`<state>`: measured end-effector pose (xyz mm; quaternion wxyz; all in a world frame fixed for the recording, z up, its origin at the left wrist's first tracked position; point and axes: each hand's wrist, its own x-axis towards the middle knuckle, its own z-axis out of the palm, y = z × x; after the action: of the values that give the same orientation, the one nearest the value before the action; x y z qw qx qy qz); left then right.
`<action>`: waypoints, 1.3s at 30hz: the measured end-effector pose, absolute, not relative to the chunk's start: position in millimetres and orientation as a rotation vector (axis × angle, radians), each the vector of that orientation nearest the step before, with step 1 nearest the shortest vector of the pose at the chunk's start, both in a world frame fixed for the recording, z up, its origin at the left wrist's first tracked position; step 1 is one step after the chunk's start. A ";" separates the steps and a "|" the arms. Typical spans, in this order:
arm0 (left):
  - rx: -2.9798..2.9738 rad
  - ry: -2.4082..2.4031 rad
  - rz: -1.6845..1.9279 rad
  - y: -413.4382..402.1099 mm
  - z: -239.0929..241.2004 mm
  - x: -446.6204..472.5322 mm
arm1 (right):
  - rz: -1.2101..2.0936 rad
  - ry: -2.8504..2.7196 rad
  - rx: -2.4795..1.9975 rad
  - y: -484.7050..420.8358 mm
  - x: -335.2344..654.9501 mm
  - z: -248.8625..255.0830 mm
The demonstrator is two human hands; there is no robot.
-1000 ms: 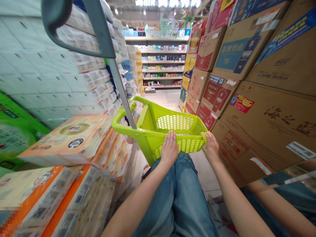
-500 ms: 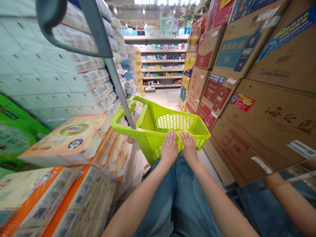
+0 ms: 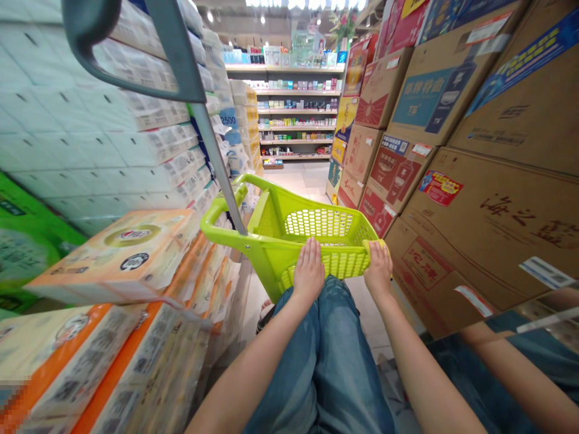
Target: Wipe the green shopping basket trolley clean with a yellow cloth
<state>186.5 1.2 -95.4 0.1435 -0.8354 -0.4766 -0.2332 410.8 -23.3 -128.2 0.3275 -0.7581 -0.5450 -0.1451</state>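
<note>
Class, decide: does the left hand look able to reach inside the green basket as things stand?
Probably yes: the left hand rests on the near rim of the green basket, and nothing visible blocks the way in.

At centre we see a smooth, glossy plastic basket (image 3: pixel 266 262), a matt yellow cloth (image 3: pixel 366 243) and a shiny metal pole (image 3: pixel 219 164); upper left, a matt plastic handle (image 3: pixel 178 54); right, dull cardboard boxes (image 3: pixel 511 181); bottom, faded denim jeans (image 3: pixel 341 349).
</note>
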 end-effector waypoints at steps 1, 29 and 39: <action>-2.402 -1.375 -0.680 1.1 -95.7 187.0 | -0.382 -1.443 -1.983 -22.4 394.3 -125.0; -2.395 -1.349 -0.677 4.5 -99.8 186.5 | -0.369 -1.424 -1.999 -20.9 386.0 -122.6; -2.398 -1.315 -0.688 6.9 -102.3 183.5 | -0.316 -1.800 -1.783 -14.9 301.6 -105.0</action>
<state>183.5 6.9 -102.3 0.1603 -0.8394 -0.4602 -0.2408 301.6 -14.9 -105.0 0.2899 -0.6684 -0.6747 -0.1186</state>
